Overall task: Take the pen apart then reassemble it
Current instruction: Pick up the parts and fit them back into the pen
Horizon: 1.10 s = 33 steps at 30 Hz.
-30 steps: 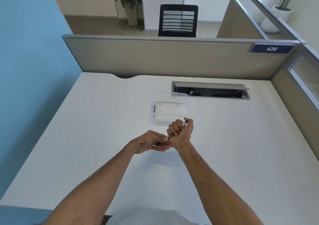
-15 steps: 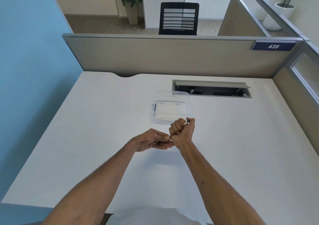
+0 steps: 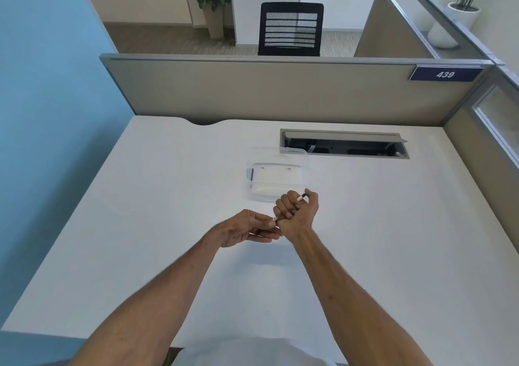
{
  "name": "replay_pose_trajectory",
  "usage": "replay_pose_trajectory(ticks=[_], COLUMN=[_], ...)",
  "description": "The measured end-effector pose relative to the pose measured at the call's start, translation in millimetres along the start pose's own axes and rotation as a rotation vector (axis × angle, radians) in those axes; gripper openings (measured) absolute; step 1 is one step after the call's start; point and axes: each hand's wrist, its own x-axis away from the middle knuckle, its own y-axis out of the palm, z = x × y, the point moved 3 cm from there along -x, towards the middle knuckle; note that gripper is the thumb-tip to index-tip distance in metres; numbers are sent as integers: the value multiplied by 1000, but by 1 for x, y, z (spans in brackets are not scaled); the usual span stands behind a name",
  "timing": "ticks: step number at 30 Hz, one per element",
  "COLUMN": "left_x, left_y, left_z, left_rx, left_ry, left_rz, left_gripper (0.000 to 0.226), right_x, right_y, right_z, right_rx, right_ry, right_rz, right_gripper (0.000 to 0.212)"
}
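**Pen held in both hands above the bench**

The pen (image 3: 301, 197) sits where it did a second ago, wrapped in the right hand (image 3: 297, 211) fist, its dark end poking out past the thumb. The left hand (image 3: 247, 228) pinches the near end. Just beyond the grip a clear plastic box (image 3: 276, 179) rests on the bench (image 3: 168, 197), nothing between them.
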Motion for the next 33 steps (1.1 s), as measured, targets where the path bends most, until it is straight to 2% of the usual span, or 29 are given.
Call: replay_pose_trajectory(ticks=[5,8,12,17,22,28,33], left_x=[-6,-4,-9,-19,-31,-35,-37], left_y=[-5,-18,-32,-41,-43,-48,-54], left_z=[2,0,-4,-7,-8,-10,-15], left_rx=[-34,-83,-166,-262,-409,-567,-733], left_ry=[54,82,112,149,143,163,181], left_rz=[87,182,284,365,415,462,517], left_gripper=[32,29,22,19,14,26,22], right_x=[-11,-18,-17,-19,-30,-35,-39], right_y=[-10,-20,-31,-37,-38,-45,-56], right_z=[-6,-5,-20,-38,-32,-25,-17], right_rx=[60,216,625,1131,1570,1691,1721], right_ry=[-33,-72,-149,-247,-369,-444,-461], right_rz=[28,87,156,14,-69,-61,-62], right_gripper=[49,42,26,12,14,14,11])
